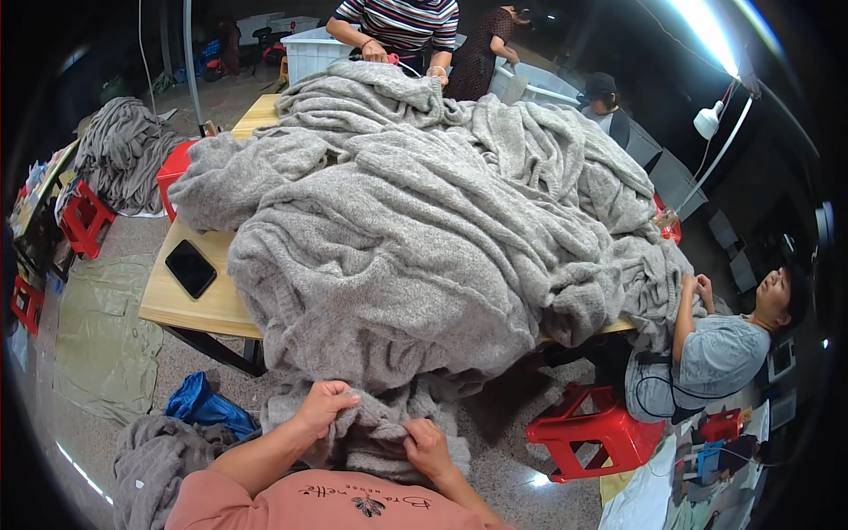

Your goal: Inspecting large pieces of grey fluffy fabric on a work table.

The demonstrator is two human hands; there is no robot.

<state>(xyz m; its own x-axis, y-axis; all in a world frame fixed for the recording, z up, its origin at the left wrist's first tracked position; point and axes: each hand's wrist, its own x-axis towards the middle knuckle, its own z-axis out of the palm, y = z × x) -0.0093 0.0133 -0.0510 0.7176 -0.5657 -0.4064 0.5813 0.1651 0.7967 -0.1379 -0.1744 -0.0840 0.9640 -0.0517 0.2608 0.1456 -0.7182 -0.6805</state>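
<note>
Wooden table (196,311) | grey knit heap (424,221) | left hand (323,406), right hand (427,446) apparently pinching its edge

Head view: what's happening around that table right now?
A big heap of grey knitted fabric covers the wooden table. The wearer's left hand and right hand both grip the fabric's hanging edge. Across the table, a person in a striped top handles the far end; another person sits at the right. A phone lies on the table.
</note>
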